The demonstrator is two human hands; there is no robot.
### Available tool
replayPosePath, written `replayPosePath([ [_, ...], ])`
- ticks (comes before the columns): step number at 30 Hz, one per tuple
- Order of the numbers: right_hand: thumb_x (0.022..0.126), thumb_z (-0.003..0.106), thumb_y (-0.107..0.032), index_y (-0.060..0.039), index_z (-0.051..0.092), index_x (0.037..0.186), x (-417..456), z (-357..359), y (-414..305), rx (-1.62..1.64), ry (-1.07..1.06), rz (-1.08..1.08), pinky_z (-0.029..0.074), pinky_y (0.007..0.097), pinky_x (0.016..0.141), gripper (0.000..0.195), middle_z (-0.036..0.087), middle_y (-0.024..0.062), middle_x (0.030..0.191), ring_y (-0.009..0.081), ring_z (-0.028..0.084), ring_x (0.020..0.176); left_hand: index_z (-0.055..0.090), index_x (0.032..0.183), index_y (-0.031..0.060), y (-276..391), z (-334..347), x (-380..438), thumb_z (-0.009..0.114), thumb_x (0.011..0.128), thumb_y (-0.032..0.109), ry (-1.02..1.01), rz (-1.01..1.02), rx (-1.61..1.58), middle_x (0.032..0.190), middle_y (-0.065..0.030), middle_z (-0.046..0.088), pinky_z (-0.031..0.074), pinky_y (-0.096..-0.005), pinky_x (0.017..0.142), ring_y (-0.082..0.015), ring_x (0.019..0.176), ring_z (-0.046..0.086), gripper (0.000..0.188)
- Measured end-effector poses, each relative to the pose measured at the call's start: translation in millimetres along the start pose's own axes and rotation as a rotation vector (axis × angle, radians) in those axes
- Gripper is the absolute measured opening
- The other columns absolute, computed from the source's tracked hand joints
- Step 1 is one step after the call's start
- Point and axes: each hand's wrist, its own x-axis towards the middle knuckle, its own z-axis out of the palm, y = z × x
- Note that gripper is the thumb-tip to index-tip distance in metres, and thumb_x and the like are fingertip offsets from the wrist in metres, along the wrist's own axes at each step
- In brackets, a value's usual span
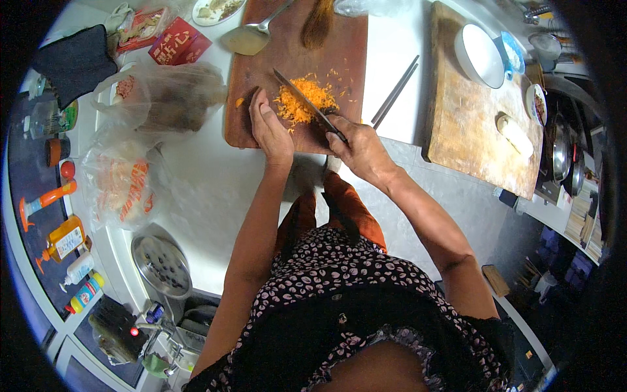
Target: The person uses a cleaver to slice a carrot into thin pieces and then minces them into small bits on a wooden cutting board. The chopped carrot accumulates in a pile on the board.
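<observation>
On a reddish-brown wooden cutting board [349, 41] lies a loose pile of finely cut orange shreds [314, 91], which look like carrot. My right hand [361, 147] grips the handle of a kitchen knife [304, 101]. Its blade crosses over the pile, seen nearly edge-on, slanting up to the left. To the left of the pile, my left hand [271, 128] is held on its side with the fingers straight and nothing in it. A small orange piece [239, 102] sits by the board's left edge, beyond my left fingertips. Stray shreds are scattered to the pile's right.
A metal spatula [247, 39] and a bristle brush [318, 24] rest on the board's far part. Chopsticks [396, 92] lie to its right. Farther right, a second wooden board [470, 132] holds a white bowl [479, 56]. Plastic bags [122, 176] crowd the left counter.
</observation>
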Motion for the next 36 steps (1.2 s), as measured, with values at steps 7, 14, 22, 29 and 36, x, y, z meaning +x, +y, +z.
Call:
replayPosePath([
  [7, 0.095, 0.061, -0.008, 0.0038, 0.061, 0.120, 1, -6, -2, 0.000, -0.004, 0.057, 0.055, 0.0507, 0.070, 0.028, 0.066, 0.0312, 0.084, 0.0473, 0.068, 0.081, 0.050, 0.138, -0.0069, -12, 1, -3, 0.034, 0.108, 0.023, 0.013, 0.128, 0.047, 0.141, -0.0267, 0.052, 0.042, -0.0446, 0.112, -0.0387, 0.128, 0.054, 0.045],
  [14, 0.096, 0.061, -0.009, 0.0048, 0.062, 0.116, -2, -6, 8, 0.014, 0.052, -0.032, 0.054, 0.0488, 0.070, 0.024, 0.066, 0.0313, 0.086, 0.0441, 0.069, 0.078, 0.049, 0.138, -0.0031, 2, 37, 1, 0.035, 0.107, 0.023, -0.040, 0.190, 0.102, 0.144, -0.0260, 0.048, 0.036, -0.0471, 0.114, -0.0409, 0.133, 0.048, 0.043],
  [22, 0.096, 0.061, -0.009, 0.0051, 0.062, 0.118, -1, -35, 10, -0.121, 0.088, 0.077, 0.056, 0.0470, 0.070, 0.027, 0.068, 0.0276, 0.086, 0.0425, 0.070, 0.078, 0.051, 0.139, -0.0047, 4, 10, 1, 0.035, 0.108, 0.025, 0.023, 0.166, 0.139, 0.142, -0.0235, 0.053, 0.037, -0.0433, 0.115, -0.0363, 0.131, 0.052, 0.046],
  [29, 0.095, 0.062, -0.010, 0.0063, 0.061, 0.120, -2, -12, 1, -0.062, 0.032, 0.035, 0.056, 0.0481, 0.070, 0.030, 0.068, 0.0311, 0.088, 0.0448, 0.070, 0.080, 0.048, 0.139, -0.0054, -6, 3, 0, 0.036, 0.107, 0.021, 0.011, 0.182, 0.198, 0.143, -0.0266, 0.050, 0.037, -0.0481, 0.113, -0.0423, 0.132, 0.048, 0.043],
  [36, 0.095, 0.063, -0.010, 0.0054, 0.061, 0.121, -1, -3, 4, -0.041, 0.055, 0.007, 0.056, 0.0500, 0.071, 0.031, 0.067, 0.0324, 0.090, 0.0466, 0.069, 0.084, 0.049, 0.139, -0.0039, -8, 2, 1, 0.033, 0.108, 0.022, 0.016, 0.229, 0.262, 0.141, -0.0256, 0.052, 0.038, -0.0462, 0.113, -0.0394, 0.131, 0.050, 0.043],
])
